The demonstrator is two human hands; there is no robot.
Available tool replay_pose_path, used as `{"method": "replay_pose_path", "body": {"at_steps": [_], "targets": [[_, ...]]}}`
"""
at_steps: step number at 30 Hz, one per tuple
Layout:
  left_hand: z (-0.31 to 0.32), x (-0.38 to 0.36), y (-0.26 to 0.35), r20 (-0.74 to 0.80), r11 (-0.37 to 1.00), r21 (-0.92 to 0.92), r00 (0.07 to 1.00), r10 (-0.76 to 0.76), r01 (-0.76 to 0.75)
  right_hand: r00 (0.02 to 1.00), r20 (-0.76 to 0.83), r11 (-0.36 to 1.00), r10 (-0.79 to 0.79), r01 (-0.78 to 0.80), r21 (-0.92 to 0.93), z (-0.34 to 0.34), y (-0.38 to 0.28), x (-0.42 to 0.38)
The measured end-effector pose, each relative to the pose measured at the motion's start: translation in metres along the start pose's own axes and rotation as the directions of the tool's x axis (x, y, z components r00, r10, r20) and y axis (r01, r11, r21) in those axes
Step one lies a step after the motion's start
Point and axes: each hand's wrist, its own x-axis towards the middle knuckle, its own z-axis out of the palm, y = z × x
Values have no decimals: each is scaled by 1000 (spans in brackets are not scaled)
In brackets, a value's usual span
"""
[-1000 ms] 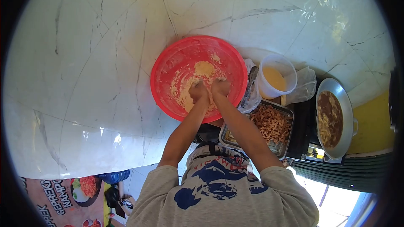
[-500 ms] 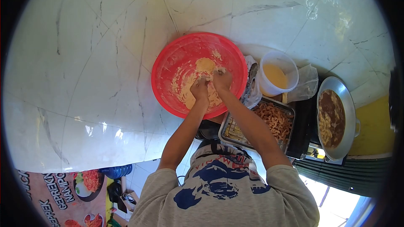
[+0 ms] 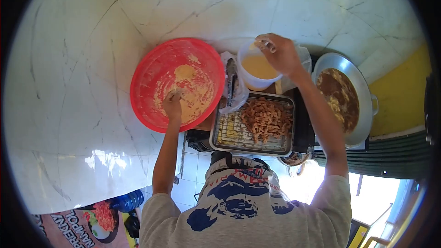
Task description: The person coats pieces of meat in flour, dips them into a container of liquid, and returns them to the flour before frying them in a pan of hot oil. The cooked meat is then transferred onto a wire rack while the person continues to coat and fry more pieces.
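Inside the red basin [image 3: 142, 66], my left hand [image 3: 172, 105] has its fingers drawn together low over the pale floury mix [image 3: 194, 103]. Whether a small piece sits between those fingertips I cannot make out. A rounder yellowish mound [image 3: 184, 72] lies just beyond them. My right hand [image 3: 282, 56] is raised above the white plastic tub [image 3: 251, 79] of yellowish liquid [image 3: 259, 66]. Its fingers are pinched, with whitish bits showing at the tips; what they hold is too small to name.
A metal tray with a wire rack [image 3: 229, 126] carries a heap of brown fried strips [image 3: 266, 119]. Right of it stands a wok [image 3: 365, 87] with brown oil and pale pieces frying. Tongs [image 3: 231, 76] lie on a plastic bag between basin and tub. A tiled wall stands behind.
My right hand has left the basin and moved right, up over the tub. My left hand stays in the basin. The whole view has shifted, bringing more of the tray into sight.
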Motion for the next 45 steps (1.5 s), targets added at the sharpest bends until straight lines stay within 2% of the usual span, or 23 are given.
{"method": "replay_pose_path", "body": {"at_steps": [1,3,5,8,11,12,15,21,24,30,33,35,41,45], "targets": [[-6,2,-13,50,990,106,995,83,-88,1000,-18,1000,26,-26,-16,-29,2,-3],[2,-13,18,88,972,227,995,40,-59,997,-58,995,54,-59,-76,-79,14,-13],[0,-13,11,173,957,263,982,80,-124,994,-98,985,52,-68,-161,-125,30,-23],[4,-17,19,254,939,327,967,18,-103,976,-155,946,155,-192,-260,-179,52,-45],[11,-17,12,229,966,249,973,12,-70,952,-171,912,254,-295,-284,-217,84,-75],[12,-15,6,215,962,263,976,14,-71,946,-176,908,272,-313,-279,-225,94,-88],[12,-7,-8,199,952,299,980,2,-62,877,-142,800,459,-477,-363,-235,128,-126],[17,-5,-7,244,953,292,970,5,-78,834,52,776,549,-485,-404,-215,159,-188],[15,-4,-7,239,944,312,971,32,-108,762,181,761,622,-533,-369,-206,155,-198],[12,-7,0,252,923,351,965,72,-160,776,-104,678,621,-600,-424,-193,164,-207],[8,2,-3,281,910,351,952,121,-220,820,-172,684,546,-554,-474,-198,157,-203],[24,-7,26,289,917,311,944,159,-250,835,-173,727,523,-542,-422,-201,143,-197],[85,-24,107,393,808,421,885,248,-413,917,-156,893,366,-394,-216,-179,60,-170],[136,-41,149,637,779,254,705,312,-574,934,-77,933,348,-354,-69,-152,20,-158]]}}
